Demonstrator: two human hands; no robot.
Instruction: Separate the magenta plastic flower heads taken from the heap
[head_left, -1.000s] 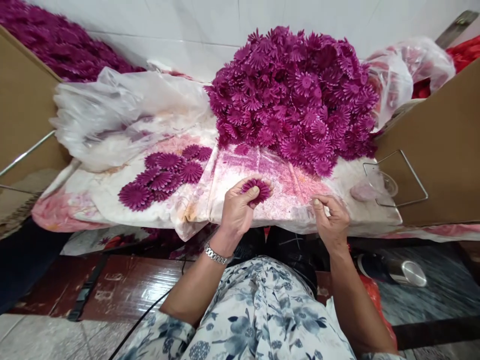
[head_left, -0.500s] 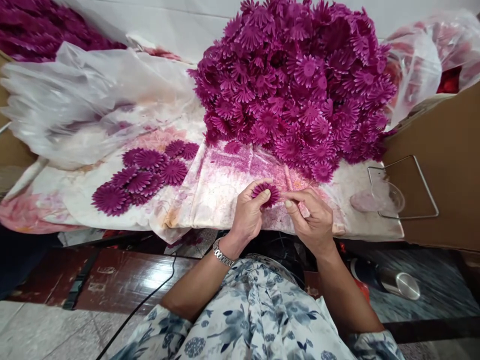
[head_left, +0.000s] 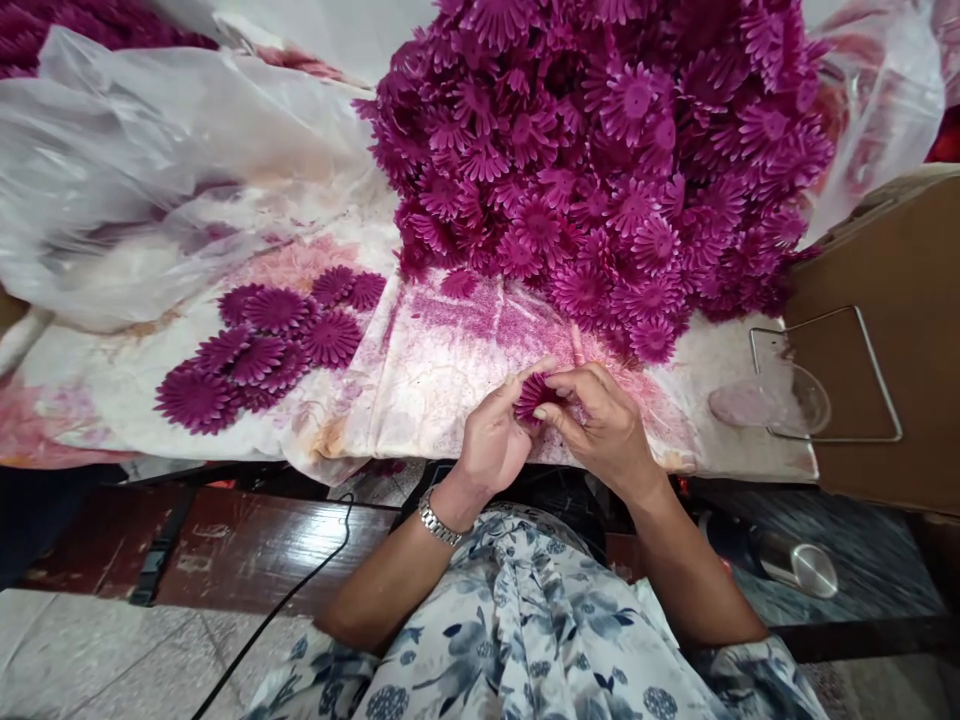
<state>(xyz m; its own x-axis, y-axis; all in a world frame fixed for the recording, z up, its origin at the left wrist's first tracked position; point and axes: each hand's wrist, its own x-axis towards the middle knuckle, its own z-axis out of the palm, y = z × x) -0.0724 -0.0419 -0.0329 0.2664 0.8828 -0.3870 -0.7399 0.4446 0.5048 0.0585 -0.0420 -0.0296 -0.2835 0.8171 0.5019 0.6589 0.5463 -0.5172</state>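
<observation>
Between my two hands, just above the front of the cloth-covered table, is a purple artificial flower point(head_left: 531, 397) with narrow petals. My left hand point(head_left: 495, 435) supports it from the left, its fingers curled round the flower's far side. The thumb and forefinger of my right hand point(head_left: 606, 428) pinch the flower's right edge. To the left lies a small group of similar purple flowers point(head_left: 259, 355), spread flat and overlapping. Beyond my hands rises a large heap of purple flowers point(head_left: 600, 190).
Crumpled clear plastic sheeting point(head_left: 172, 130) covers the back left. On the right, a bent metal wire frame point(head_left: 874, 350) and a round clear lid point(head_left: 810, 400) sit by a cardboard box point(head_left: 892, 400). A metal flask point(head_left: 810, 570) lies below the table.
My right hand has moved left onto the flower and now grips its edge. My left thumb has come off the flower's face. The view has shifted closer to the table.
</observation>
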